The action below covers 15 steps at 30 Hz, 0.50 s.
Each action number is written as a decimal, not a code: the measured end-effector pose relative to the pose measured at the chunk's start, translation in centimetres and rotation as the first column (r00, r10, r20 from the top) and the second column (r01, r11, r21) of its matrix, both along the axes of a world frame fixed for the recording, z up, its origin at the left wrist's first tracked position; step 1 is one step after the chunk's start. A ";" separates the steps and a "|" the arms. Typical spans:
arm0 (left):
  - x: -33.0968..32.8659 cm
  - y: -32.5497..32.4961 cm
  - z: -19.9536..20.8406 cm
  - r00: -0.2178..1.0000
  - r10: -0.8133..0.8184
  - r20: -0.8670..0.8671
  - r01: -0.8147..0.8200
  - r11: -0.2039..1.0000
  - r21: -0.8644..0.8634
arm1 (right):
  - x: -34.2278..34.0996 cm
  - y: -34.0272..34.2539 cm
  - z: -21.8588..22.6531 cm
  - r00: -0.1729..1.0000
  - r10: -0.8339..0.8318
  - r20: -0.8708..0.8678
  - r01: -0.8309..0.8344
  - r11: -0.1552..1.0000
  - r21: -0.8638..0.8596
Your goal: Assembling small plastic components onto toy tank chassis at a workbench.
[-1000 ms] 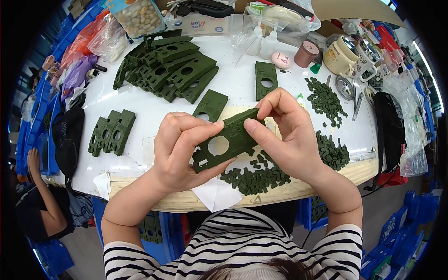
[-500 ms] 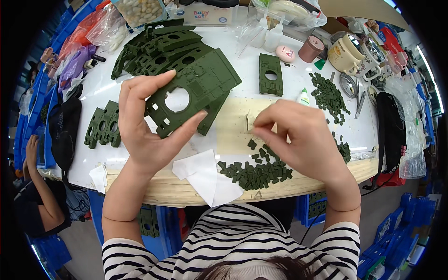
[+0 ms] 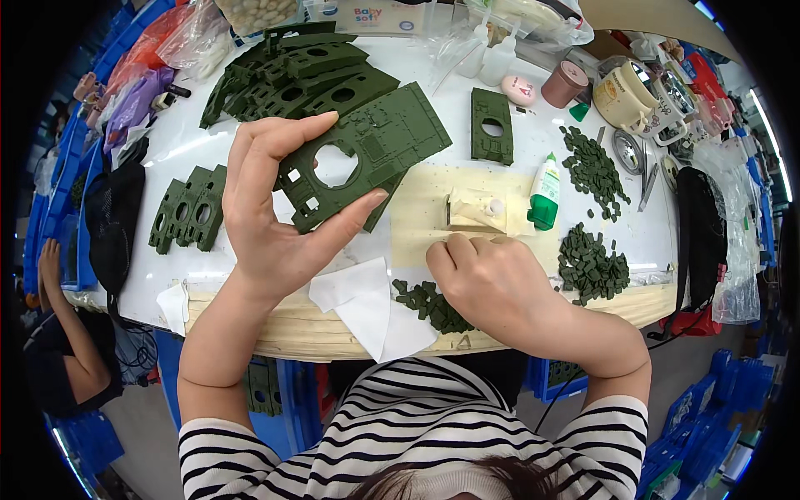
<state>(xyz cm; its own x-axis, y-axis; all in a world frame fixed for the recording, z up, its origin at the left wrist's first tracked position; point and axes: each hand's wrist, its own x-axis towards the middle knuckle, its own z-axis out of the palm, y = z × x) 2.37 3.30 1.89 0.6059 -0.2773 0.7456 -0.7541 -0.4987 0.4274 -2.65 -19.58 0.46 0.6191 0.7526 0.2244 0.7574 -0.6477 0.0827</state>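
Note:
My left hand (image 3: 265,212) grips a dark green plastic model tank hull (image 3: 385,137), tilted, with a large round hole near its lower end. Thumb and fingers press its opposite edges. My right hand (image 3: 504,279) is closed, knuckles up, over a pile of small dark green plastic pieces (image 3: 427,305) near the table edge; its fingertips are hidden, so anything in them cannot be seen. Just beyond that hand is a small cream block-like holder (image 3: 477,210), with a green-and-white glue bottle (image 3: 546,193) beside it.
Stacked green hulls (image 3: 292,83) fill the back left; a few more (image 3: 187,208) lie further left. One hull (image 3: 492,125) lies flat beyond the holder. Two more piles of small pieces (image 3: 593,262) sit at right, near tweezers (image 3: 647,187) and mugs (image 3: 625,93). White paper (image 3: 362,304) lies in front.
My right hand has moved from the cream holder down toward me, onto the pile of small pieces, uncovering the holder and glue bottle. The left hand with the hull has shifted slightly right.

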 end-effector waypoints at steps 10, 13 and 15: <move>0.1 -0.2 -0.7 0.977 -0.019 -0.211 -0.025 0.978 -0.205 | 0.1 -0.5 1.8 0.989 0.081 -0.126 -0.042 0.957 0.286; 0.4 0.0 -0.8 0.962 -0.087 -0.259 0.023 0.971 -0.238 | 0.5 -0.7 2.3 0.989 0.120 -0.090 -0.064 0.880 0.470; 0.6 0.0 -0.7 0.957 -0.114 -0.268 0.049 0.971 -0.236 | 1.1 -1.0 2.8 0.989 0.124 -0.086 -0.046 0.787 0.615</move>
